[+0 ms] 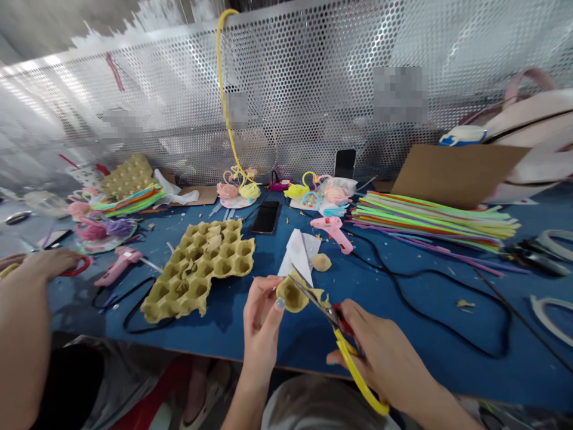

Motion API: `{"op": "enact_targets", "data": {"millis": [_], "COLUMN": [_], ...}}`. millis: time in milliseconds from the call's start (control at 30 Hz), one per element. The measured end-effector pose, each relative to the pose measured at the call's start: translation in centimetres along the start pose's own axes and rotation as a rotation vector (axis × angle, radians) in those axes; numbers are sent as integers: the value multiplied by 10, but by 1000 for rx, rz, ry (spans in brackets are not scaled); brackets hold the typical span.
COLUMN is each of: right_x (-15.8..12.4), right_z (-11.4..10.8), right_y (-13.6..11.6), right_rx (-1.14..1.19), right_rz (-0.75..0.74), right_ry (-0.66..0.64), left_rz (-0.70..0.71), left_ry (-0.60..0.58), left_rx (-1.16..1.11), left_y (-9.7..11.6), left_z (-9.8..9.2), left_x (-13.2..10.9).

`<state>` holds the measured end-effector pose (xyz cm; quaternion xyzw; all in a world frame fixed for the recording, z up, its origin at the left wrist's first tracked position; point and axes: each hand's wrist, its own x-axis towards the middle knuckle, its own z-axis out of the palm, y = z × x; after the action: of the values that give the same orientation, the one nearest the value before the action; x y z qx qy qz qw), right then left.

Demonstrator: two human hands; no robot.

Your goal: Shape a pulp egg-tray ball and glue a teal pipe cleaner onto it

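Note:
My left hand [262, 316] pinches a ragged cup cut from grey-yellow moulded pulp egg carton [292, 295] above the blue table [250, 340]. My right hand [380, 352] is shut on yellow-handled scissors [347, 358], and their steel blades reach the cup's edge. A torn egg tray [197, 269] lies to the left of my hands. Just beyond them are a folded white paper [298, 254] and a small tan pulp ball [321, 261]. Pulp scraps hang at the cup's rim.
A co-worker's hand [45, 266] rests at the far left. Two pink glue guns [333, 233] and black cords [430, 316] lie on the table, with a large bundle of pipe cleaners [434, 221], a phone [265, 217] and pipe-cleaner crafts. A perforated metal panel [286, 89] stands behind.

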<state>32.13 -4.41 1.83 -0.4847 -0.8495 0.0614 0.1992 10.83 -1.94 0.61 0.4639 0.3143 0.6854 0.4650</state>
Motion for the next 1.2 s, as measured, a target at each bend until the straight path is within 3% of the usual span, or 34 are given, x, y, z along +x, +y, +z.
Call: {"op": "enact_targets", "data": {"millis": [167,433,600,733,1000,1200], "right_x": [2,0,-1,-1,-1,2], "right_z": [1,11,14,14,10,11], "right_y": [-1,-1,3,5,6,8], "right_rx": [-15,-50,-88,-72,38,-94], "right_rz": [2,16,24,41,40,-103], "right_ry": [44,5,-9,-22,-64,93], "left_rz": [-42,-150,-169,-90,50,84], "left_ry": [12,77,54,-17,183,71], "left_rx": [31,-9,-5,32,145,159], "left_y": [1,6,2,-10,-14,-3], "left_z": [0,12,7,0,0,9], "left_x": [2,3,4,3,0,-5]}}
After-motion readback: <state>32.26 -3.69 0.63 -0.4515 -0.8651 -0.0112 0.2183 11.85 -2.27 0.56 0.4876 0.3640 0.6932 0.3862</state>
